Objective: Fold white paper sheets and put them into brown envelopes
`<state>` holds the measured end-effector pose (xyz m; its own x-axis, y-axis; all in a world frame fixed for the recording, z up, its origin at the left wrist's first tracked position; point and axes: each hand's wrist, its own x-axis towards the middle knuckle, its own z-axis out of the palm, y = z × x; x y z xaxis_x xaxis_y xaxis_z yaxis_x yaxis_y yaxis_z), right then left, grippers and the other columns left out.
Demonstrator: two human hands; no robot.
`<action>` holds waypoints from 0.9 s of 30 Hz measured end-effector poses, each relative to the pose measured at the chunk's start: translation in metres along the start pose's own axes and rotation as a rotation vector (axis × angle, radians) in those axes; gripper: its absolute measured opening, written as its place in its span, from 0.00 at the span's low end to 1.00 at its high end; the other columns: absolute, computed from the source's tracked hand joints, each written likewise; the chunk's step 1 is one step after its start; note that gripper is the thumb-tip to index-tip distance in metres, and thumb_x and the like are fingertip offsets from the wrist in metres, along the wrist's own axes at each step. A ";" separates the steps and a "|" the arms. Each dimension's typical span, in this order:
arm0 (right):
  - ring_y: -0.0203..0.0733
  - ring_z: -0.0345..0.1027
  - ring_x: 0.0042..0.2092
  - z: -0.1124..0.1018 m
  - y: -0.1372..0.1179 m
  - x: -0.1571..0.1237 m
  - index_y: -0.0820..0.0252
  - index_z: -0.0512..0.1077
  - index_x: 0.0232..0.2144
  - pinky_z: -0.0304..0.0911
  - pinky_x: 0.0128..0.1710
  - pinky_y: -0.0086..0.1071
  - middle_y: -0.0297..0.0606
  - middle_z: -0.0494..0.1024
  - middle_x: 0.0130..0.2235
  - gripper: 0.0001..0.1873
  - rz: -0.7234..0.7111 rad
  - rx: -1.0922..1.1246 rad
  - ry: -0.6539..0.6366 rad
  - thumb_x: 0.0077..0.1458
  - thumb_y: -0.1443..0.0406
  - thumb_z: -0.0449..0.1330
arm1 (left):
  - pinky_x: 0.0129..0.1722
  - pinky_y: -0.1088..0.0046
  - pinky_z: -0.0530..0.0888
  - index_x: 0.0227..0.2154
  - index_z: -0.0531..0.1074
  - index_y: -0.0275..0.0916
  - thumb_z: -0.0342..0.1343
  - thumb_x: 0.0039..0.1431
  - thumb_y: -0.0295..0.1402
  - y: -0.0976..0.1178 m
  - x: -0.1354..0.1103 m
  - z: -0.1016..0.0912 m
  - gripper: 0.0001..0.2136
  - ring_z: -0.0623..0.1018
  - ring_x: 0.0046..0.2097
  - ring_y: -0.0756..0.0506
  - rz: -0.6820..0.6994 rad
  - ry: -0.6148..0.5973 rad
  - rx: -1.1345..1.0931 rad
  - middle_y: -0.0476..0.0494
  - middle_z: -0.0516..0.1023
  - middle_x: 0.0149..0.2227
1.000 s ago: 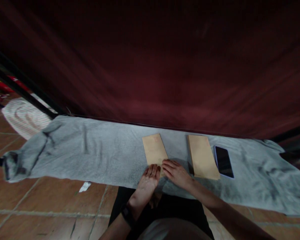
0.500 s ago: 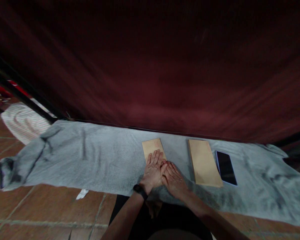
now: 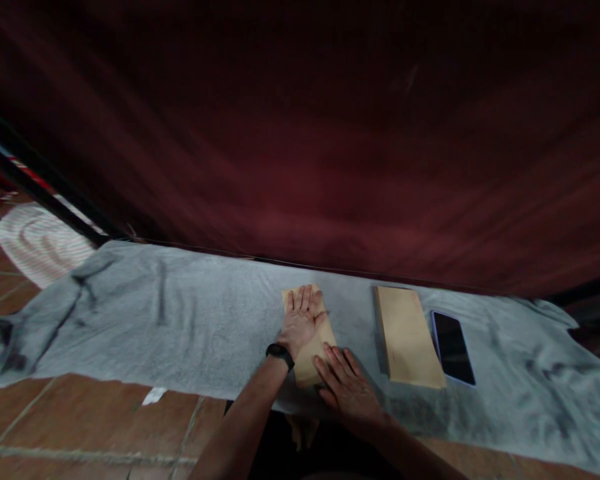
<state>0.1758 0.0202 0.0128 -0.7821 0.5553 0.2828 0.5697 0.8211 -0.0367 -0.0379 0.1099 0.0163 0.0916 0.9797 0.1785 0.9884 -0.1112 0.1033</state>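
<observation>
A brown paper envelope (image 3: 307,363) lies lengthwise on the grey cloth in front of me. Flat on its far half rests my left hand (image 3: 301,321), fingers spread, a black band on the wrist. My right hand (image 3: 349,387) is also open, its fingertips on the envelope's near right edge and its palm over the cloth. Parts of the envelope are hidden under both hands. To the right sits a stack of similar brown envelopes (image 3: 410,337), apart from my hands.
A phone (image 3: 453,348) with a dark screen lies right of the stack. The grey cloth (image 3: 220,320) covers a long narrow surface, with a dark red fabric (image 3: 300,167) hanging behind it. Striped cloth (image 3: 43,243) is at far left; a white scrap (image 3: 154,396) lies on the tiled floor (image 3: 95,420).
My hands have moved apart: the left slid forward over the envelope, the right came back toward me to its near right edge. More of the envelope's near half now shows.
</observation>
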 end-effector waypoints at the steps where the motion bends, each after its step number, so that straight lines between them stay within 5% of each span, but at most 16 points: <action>1: 0.51 0.52 0.69 -0.001 0.000 -0.001 0.55 0.54 0.70 0.50 0.68 0.49 0.46 0.55 0.71 0.34 0.000 0.004 0.001 0.66 0.58 0.58 | 0.69 0.42 0.51 0.70 0.52 0.39 0.39 0.71 0.46 0.001 -0.003 0.000 0.29 0.50 0.73 0.35 0.019 0.001 0.004 0.34 0.53 0.72; 13: 0.53 0.52 0.70 -0.010 -0.002 -0.005 0.54 0.59 0.68 0.52 0.67 0.52 0.45 0.54 0.71 0.29 -0.010 0.057 -0.044 0.67 0.61 0.56 | 0.71 0.52 0.50 0.70 0.51 0.45 0.40 0.71 0.34 0.011 -0.087 -0.019 0.25 0.52 0.73 0.44 0.188 -0.022 -0.085 0.44 0.53 0.72; 27: 0.49 0.53 0.69 -0.014 0.004 -0.018 0.57 0.54 0.70 0.50 0.69 0.51 0.43 0.56 0.70 0.29 -0.049 0.095 -0.059 0.69 0.61 0.51 | 0.71 0.60 0.50 0.69 0.52 0.41 0.44 0.71 0.39 0.021 -0.140 -0.051 0.26 0.51 0.73 0.46 0.301 -0.083 -0.197 0.44 0.56 0.71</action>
<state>0.1952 0.0119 0.0209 -0.8237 0.5184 0.2298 0.5057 0.8549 -0.1161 -0.0362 -0.0386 0.0431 0.3919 0.9076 0.1503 0.8744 -0.4183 0.2458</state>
